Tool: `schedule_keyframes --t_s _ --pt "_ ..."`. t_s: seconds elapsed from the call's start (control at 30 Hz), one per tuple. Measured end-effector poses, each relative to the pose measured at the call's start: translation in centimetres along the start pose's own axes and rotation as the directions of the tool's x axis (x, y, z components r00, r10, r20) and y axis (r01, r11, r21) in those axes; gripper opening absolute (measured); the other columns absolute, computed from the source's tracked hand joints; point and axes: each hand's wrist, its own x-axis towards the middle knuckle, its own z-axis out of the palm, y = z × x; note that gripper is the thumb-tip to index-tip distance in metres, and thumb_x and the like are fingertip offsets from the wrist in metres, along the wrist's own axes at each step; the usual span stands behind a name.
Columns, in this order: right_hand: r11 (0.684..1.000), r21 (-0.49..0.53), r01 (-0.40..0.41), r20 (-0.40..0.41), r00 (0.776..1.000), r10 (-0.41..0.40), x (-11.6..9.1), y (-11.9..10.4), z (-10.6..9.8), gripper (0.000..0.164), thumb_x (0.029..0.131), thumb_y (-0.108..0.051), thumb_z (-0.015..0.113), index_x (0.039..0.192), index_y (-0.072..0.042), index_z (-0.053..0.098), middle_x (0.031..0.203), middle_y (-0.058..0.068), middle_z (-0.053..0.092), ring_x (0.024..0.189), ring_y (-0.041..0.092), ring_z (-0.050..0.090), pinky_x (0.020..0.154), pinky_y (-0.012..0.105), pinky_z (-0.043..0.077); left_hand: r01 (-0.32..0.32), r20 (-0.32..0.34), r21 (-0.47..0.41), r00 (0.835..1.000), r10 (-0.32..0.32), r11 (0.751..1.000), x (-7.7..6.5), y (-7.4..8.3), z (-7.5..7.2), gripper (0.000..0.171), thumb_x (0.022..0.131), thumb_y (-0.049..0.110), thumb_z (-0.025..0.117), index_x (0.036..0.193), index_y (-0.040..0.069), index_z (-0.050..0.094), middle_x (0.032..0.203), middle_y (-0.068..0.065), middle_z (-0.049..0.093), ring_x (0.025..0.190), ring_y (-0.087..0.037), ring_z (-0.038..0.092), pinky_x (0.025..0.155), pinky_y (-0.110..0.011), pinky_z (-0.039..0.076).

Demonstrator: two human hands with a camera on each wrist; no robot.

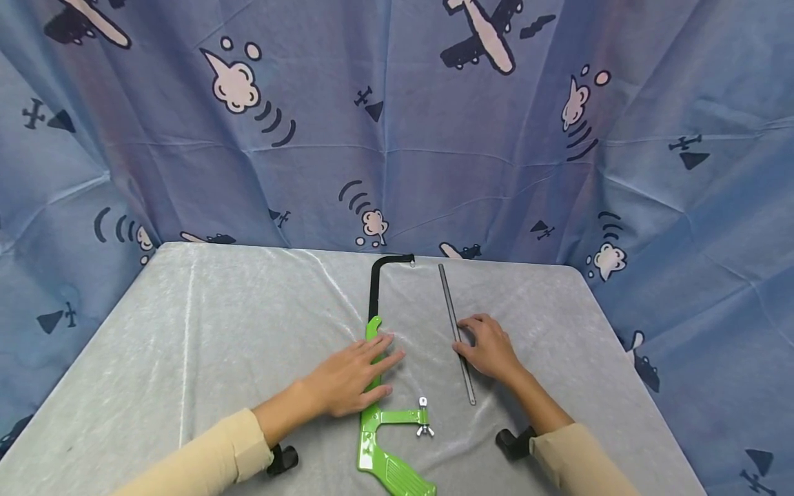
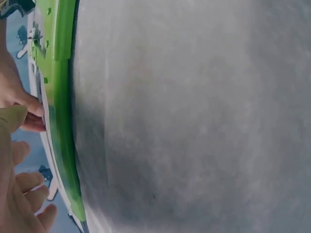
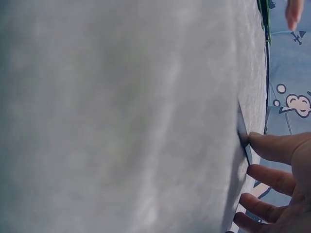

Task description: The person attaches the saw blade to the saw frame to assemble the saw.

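Beige cloth sleeve (image 1: 205, 451); my fingers spread, left hand (image 1: 350, 379) over green-black metal saw-frame (image 1: 370, 419); right hand (image 1: 490, 348) could, slipping, skew grey metal strip (image 1: 448, 296).

Head camera: forward-down over table (image 1: 279, 310). Wrist cameras: close, low, tilted sideways; both catch green hacksaw frame (image 2: 60, 107).

Soft light, hazy wrist views

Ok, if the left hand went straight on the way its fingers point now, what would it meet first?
Probably the grey rod, close to the right hand; the height of the left hand is unclear, so it might pass above.
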Motion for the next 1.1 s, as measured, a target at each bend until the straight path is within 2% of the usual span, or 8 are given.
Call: schedule_keyframes --t_s 0.13,0.23,0.4,0.53,0.63,0.73,0.87,1.1 --pt "1.0 0.007 -0.001 -0.016 1.0 0.001 0.2 -0.1 0.0 0.041 0.082 -0.016 0.078 0.118 0.0 0.067 0.124 0.027 0.056 0.119 0.046 0.05 0.096 0.062 0.039 0.006 0.036 -0.015 0.999 -0.006 1.0 -0.1 0.4 0.0 0.059 0.103 0.044 0.046 0.153 0.013 0.039 0.155 -0.02 0.036 0.143 -0.033 0.034 0.114 -0.046 0.031" --pt "1.0 0.004 0.0 -0.024 1.0 0.0 0.3 -0.2 0.0 0.04 0.08 -0.015 0.079 0.116 0.001 0.068 0.115 0.024 0.06 0.109 0.043 0.054 0.092 0.057 0.042 0.0 0.042 -0.023 0.999 0.001 1.0 -0.1 0.6 0.1 0.059 0.102 0.043 0.047 0.152 0.012 0.04 0.154 -0.019 0.039 0.143 -0.031 0.036 0.115 -0.044 0.031" --pt "1.0 0.019 -0.016 -0.008 1.0 0.016 0.5 -0.5 0.1 0.039 0.079 -0.012 0.078 0.114 0.004 0.066 0.09 0.011 0.06 0.084 0.027 0.055 0.077 0.045 0.044 -0.014 0.041 -0.056 0.999 0.016 0.998 -0.1 1.2 0.1 0.058 0.101 0.042 0.049 0.151 0.012 0.042 0.152 -0.016 0.042 0.142 -0.03 0.037 0.114 -0.042 0.032" --pt "0.997 0.067 -0.048 0.017 0.999 0.047 0.6 -0.7 0.0 0.037 0.08 -0.009 0.077 0.113 0.003 0.065 0.081 0.004 0.057 0.072 0.018 0.05 0.069 0.037 0.041 -0.037 0.04 -0.073 0.998 0.039 0.997 -0.1 1.6 0.1 0.058 0.102 0.043 0.048 0.15 0.012 0.043 0.151 -0.016 0.044 0.141 -0.03 0.039 0.114 -0.041 0.033" --pt "0.994 0.091 -0.064 0.027 0.998 0.062 0.7 -0.7 0.0 0.037 0.08 -0.008 0.077 0.112 0.003 0.064 0.078 0.003 0.057 0.069 0.016 0.049 0.069 0.035 0.04 -0.056 0.039 -0.092 0.997 0.06 0.994 0.0 2.0 0.1 0.057 0.102 0.041 0.049 0.149 0.01 0.045 0.149 -0.017 0.046 0.139 -0.03 0.042 0.113 -0.04 0.034" --pt "0.992 0.101 -0.076 0.028 0.997 0.073 0.8 -0.8 0.0 0.037 0.079 -0.007 0.078 0.112 0.003 0.064 0.077 0.002 0.057 0.068 0.015 0.049 0.069 0.035 0.04 -0.063 0.049 -0.125 0.996 0.07 0.99 0.0 2.3 -0.1 0.055 0.101 0.039 0.05 0.147 0.009 0.047 0.143 -0.014 0.051 0.134 -0.025 0.048 0.111 -0.036 0.037" --pt "0.989 0.113 -0.094 0.032 0.995 0.091 0.9 -1.0 0.0 0.038 0.078 -0.006 0.077 0.112 0.002 0.064 0.077 0.002 0.058 0.068 0.015 0.05 0.069 0.035 0.041 -0.038 0.069 -0.179 0.996 0.051 0.983 0.0 2.6 -0.1 0.053 0.101 0.039 0.052 0.144 0.009 0.05 0.136 -0.008 0.057 0.126 -0.017 0.054 0.106 -0.03 0.042" --pt "0.988 0.134 -0.08 0.023 0.997 0.078 0.9 -1.2 0.0 0.037 0.077 -0.003 0.077 0.112 0.003 0.064 0.073 0.001 0.058 0.064 0.014 0.05 0.066 0.034 0.042 -0.008 0.077 -0.261 0.997 0.03 0.965 0.0 2.9 -0.2 0.049 0.1 0.037 0.055 0.138 0.007 0.056 0.124 -0.005 0.063 0.115 -0.013 0.06 0.098 -0.029 0.047"
